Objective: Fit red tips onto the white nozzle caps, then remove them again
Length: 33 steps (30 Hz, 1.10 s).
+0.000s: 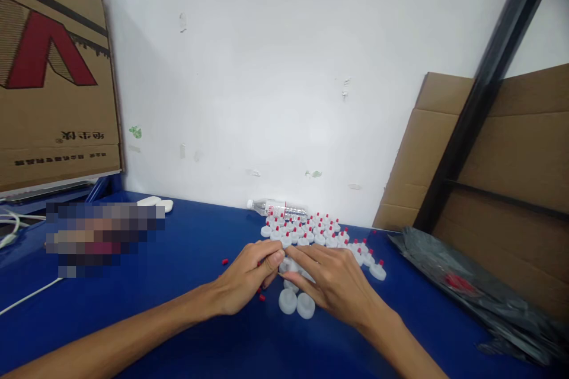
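My left hand [254, 271] is closed in a pinch, thumb pressed against the bent forefinger; whatever it holds is hidden. Its fingertips meet those of my right hand [331, 275], which curves over from the other side with a white plastic cap [290, 265] between forefinger and thumb, partly covered. Just below, two round white caps [288, 302] without red tips lie on the blue table [200, 331]. Beyond my hands stand several white caps with small red tips [319, 237]. Loose red tips [224, 262] lie by my left hand.
A clear plastic bottle [278, 209] lies against the white wall behind the caps. Dark plastic bags [462, 284] lie at the right, near cardboard [520, 189] and a black post [466, 112]. At the left are a large box [53, 112], a white cable [31, 296] and a blurred-out patch.
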{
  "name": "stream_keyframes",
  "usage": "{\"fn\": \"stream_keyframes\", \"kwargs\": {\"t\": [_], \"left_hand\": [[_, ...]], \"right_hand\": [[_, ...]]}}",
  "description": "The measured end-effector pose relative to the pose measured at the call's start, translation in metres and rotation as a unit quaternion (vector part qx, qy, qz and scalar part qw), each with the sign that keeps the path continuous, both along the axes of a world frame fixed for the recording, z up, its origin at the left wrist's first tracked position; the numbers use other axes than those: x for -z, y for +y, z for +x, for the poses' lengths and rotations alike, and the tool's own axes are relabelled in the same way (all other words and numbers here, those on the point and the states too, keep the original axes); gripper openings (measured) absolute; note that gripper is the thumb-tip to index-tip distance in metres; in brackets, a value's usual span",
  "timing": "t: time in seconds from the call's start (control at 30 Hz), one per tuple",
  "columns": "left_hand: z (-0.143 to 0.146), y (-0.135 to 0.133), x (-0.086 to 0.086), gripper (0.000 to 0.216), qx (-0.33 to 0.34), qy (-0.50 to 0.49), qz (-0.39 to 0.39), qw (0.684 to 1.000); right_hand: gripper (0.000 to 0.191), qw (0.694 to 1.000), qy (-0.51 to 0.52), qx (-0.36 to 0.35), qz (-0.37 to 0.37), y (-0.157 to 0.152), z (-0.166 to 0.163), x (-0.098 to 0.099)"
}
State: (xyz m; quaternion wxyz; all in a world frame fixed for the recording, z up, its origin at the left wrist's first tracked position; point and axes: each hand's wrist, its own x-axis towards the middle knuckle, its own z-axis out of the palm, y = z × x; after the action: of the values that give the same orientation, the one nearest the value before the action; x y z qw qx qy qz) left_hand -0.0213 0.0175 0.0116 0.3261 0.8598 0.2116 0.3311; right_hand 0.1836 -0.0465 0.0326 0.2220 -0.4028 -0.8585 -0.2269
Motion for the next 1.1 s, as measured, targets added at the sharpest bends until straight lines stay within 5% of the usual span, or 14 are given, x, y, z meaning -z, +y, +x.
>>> {"fn": "stream_keyframes", "kwargs": {"t": [0.1,0.3,0.6,0.77,1.1], "left_hand": [[-0.009,0.012,-0.005,0.048,-0.046,-0.080,-0.090,0.992],[-0.029,0.041,-0.017,0.046,-0.197,-0.052,0.043,0.978],[-0.023,0.047,0.010,0.024,-0.147,0.092,0.139,0.975],[-0.026,0.051,0.013,0.022,-0.149,0.136,0.133,0.970],[-0.026,0.050,0.013,0.028,-0.128,0.133,0.178,0.967]], "right_hand": [[0.028,0.998,-0.017,0.061,0.013,0.007,0.019,0.000],[0.025,0.975,0.059,0.213,0.005,0.018,0.061,-0.004],[0.016,0.939,0.059,0.336,-0.042,0.021,0.090,-0.011],[0.015,0.910,0.052,0.389,-0.137,0.024,0.105,-0.010],[0.009,0.899,0.045,0.386,-0.202,0.021,0.099,-0.005]]}}
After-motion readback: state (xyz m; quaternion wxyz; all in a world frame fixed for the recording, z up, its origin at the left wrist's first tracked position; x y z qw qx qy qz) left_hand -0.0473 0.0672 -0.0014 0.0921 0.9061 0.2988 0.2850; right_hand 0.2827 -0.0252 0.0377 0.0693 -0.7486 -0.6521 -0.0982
